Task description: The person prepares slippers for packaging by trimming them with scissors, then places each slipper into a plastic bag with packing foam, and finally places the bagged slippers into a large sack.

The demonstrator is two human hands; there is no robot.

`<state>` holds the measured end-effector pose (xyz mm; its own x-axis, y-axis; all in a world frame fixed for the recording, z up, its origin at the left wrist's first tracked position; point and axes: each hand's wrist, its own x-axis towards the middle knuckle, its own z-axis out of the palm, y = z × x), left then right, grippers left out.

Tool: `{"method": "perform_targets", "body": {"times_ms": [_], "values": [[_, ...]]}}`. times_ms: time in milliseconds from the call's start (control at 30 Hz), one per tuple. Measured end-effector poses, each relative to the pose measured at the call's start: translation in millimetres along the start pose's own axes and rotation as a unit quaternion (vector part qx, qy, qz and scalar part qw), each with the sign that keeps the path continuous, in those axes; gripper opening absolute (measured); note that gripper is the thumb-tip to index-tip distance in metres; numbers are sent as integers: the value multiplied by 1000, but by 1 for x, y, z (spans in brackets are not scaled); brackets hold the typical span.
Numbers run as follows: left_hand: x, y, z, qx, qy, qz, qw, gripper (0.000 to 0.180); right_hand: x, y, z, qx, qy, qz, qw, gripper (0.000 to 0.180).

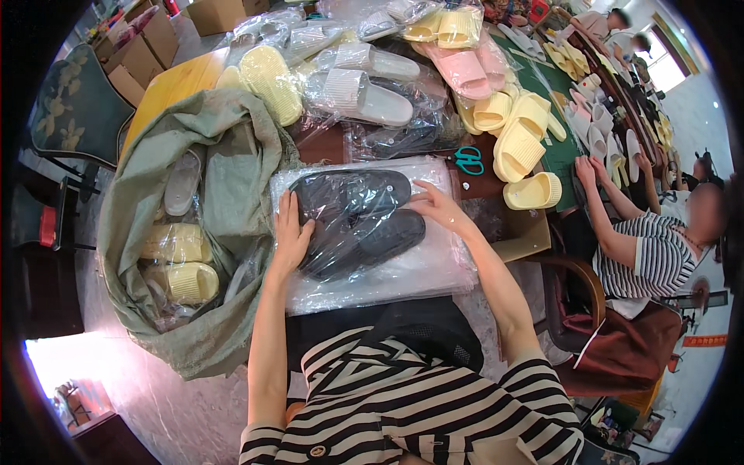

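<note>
Head view. A pair of black slippers (360,221) inside a clear plastic bag (372,271) lay on the near edge of the tabletop (174,81), directly ahead of the person and between both hands. The long axis of the pair ran left to right across the table, tilted slightly (right ends farther from the person). The left hand (291,236) rested flat, fingers extended, on the left ends of the slippers, grasping nothing. The right hand (438,208) lay open, fingertips pressing the bag at the right ends. Both hands touched the pair; neither was nearer. An olive sack (225,170) of bagged yellow slippers (186,280) stood off the left edge.
</note>
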<state>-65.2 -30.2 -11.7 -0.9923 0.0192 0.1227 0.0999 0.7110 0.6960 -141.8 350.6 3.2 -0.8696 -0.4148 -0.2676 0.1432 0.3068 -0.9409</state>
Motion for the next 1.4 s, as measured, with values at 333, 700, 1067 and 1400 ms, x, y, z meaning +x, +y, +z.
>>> {"method": "perform_targets", "body": {"times_ms": [333,700,1067,1400], "values": [[-1,-6,1,-28,8,-15,999,76,3,-26,22,-7,-36,-65,997,60],[-1,-14,3,-51,16,-2,999,86,-20,-35,31,43,-94,-4,995,74],[-1,-16,6,-54,7,-18,998,90,-38,-36,32,-32,-51,-12,998,61],[0,-18,-2,-70,-78,-39,994,91,-91,-26,-22,-18,75,-36,996,29]]}}
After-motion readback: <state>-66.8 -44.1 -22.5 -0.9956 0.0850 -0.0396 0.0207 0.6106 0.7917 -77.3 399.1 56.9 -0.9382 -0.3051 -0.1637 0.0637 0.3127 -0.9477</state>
